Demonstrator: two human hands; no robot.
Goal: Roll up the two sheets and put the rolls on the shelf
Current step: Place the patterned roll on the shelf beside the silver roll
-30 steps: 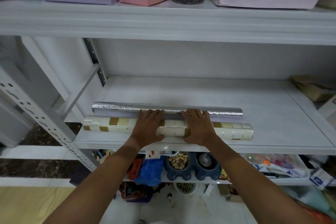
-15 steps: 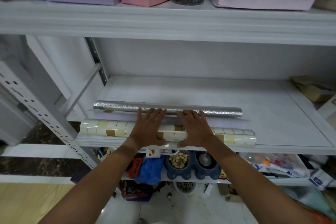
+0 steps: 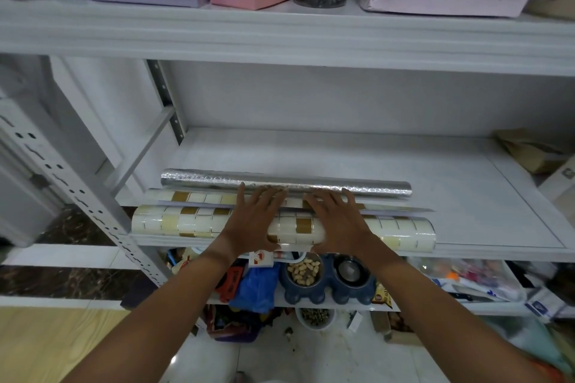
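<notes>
Two rolls lie on the shelf (image 3: 466,196). The silver roll (image 3: 373,187) is fully wound, lying on the far side. The tiled roll (image 3: 186,224) sits at the near edge, a strip of its sheet not yet wound in beside it. The left hand (image 3: 249,221) and right hand (image 3: 339,221) rest flat on its middle, fingers spread, gripping nothing. By my judgement, only tightening this second roll remains.
</notes>
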